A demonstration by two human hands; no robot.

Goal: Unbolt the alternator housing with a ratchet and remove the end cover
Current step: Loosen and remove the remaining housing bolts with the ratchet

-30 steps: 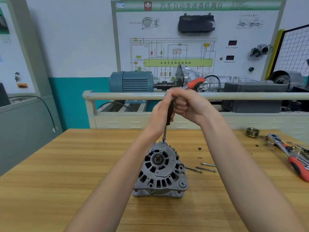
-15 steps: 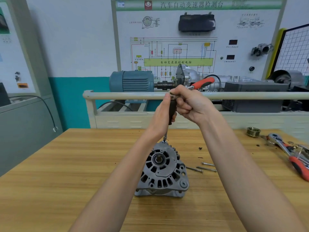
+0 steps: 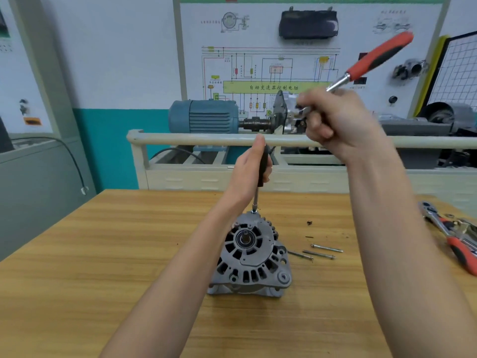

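A grey alternator (image 3: 251,257) stands on the wooden table (image 3: 103,267), its vented end cover facing me. An extension bar with a black handle (image 3: 262,171) stands upright on a bolt at the alternator's top edge. My left hand (image 3: 249,174) grips that black handle. My right hand (image 3: 335,120) holds a ratchet with a red handle (image 3: 376,58) up in the air, to the right of and above the bar and apart from it. Three long bolts (image 3: 318,251) lie on the table right of the alternator.
A second red-handled ratchet (image 3: 449,239) lies near the table's right edge. Small dark bits (image 3: 309,223) dot the wood behind the bolts. A cream rail (image 3: 196,139) and a training rig with a blue motor (image 3: 204,117) stand behind the table.
My right hand has lifted the ratchet off the top of the extension bar and swung it up and to the right. My left hand stays on the bar.
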